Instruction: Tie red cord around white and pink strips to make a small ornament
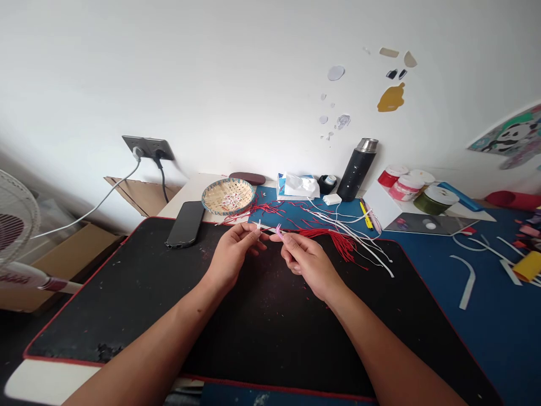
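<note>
Above the far part of the black mat [253, 327], my left hand [236, 245] pinches a small white piece [259, 224] between thumb and index finger. Facing it, my right hand [305, 254] is closed on a small pink-purple piece with a forked tip [279, 230]; its exact kind is unclear. The fingertips of both hands are close together, and a thin strand seems to run between them. Just behind my right hand lies a bundle of red cords [342, 242], with white cords [363, 231] to its right.
Behind the mat stand a woven basket [207, 204] with small bits, a tissue pack [296, 186] and a black thermos [355, 172]. A phone [185, 224] lies left. Thread spools [435, 202] and a yellow cutter [367, 215] sit right, a fan [17, 225] far left.
</note>
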Action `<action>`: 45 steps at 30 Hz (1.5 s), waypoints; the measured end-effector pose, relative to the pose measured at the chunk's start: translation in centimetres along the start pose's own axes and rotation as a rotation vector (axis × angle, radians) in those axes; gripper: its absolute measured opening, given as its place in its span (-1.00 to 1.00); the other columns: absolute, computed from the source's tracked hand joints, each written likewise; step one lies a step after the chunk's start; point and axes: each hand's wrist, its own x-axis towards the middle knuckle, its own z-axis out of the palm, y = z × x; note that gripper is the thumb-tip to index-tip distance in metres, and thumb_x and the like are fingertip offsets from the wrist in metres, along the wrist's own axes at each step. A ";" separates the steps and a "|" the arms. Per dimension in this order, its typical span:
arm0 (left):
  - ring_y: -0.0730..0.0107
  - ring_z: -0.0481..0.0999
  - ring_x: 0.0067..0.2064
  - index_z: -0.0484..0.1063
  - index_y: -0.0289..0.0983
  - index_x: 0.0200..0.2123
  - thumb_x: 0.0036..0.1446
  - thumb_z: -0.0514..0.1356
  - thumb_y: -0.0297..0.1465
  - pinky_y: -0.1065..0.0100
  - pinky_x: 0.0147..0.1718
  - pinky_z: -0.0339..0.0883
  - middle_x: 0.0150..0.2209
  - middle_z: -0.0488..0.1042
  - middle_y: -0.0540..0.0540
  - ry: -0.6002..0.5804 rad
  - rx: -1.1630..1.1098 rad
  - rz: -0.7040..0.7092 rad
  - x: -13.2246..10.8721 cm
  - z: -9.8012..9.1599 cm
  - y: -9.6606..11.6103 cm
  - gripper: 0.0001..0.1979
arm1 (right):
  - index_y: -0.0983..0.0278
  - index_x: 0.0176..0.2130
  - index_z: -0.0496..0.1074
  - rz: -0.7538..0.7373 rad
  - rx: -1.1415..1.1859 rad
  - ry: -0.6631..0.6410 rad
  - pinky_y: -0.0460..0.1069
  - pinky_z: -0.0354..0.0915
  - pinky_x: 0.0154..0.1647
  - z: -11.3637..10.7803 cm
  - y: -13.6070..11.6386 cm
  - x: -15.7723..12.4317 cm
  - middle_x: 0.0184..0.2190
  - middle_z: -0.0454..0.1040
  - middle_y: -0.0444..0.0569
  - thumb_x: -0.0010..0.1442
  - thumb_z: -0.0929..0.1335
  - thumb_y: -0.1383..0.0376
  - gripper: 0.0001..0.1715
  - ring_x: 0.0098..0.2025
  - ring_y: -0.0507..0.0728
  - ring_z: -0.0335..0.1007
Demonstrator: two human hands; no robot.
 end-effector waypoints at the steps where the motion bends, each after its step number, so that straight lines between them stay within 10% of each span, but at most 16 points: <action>1: 0.36 0.57 -0.36 0.52 -0.27 -0.26 0.10 0.45 -0.16 0.37 -0.38 0.33 -0.26 0.68 -0.14 -0.003 0.007 0.001 0.0 0.0 0.0 -0.68 | 0.28 0.00 0.62 -0.017 -0.026 0.016 -0.03 -0.17 -0.53 0.0 -0.1 0.0 -0.49 0.22 -0.19 0.27 0.42 -0.19 -0.35 -0.54 -0.03 -0.02; 13: 0.36 0.56 -0.38 0.51 -0.27 -0.25 0.12 0.43 -0.18 0.36 -0.39 0.30 -0.30 0.66 -0.11 -0.062 0.015 0.000 -0.3 0.4 -0.1 -0.70 | 0.26 -0.11 0.57 -0.089 -0.251 0.058 -0.05 0.06 -0.58 -0.1 0.3 0.0 -0.49 0.31 -0.18 0.29 0.42 -0.09 -0.52 -0.60 -0.02 0.15; 45: 0.31 0.58 -0.39 0.48 -0.25 -0.25 0.09 0.43 -0.15 0.33 -0.39 0.31 -0.28 0.70 -0.16 -0.112 0.014 -0.035 -0.3 0.6 -0.2 -0.66 | 0.26 -0.21 0.51 0.017 0.052 0.035 -0.09 -0.24 -0.65 -0.1 -0.3 0.0 -0.46 0.43 -0.17 0.19 0.52 -0.08 -0.53 -0.67 -0.12 -0.02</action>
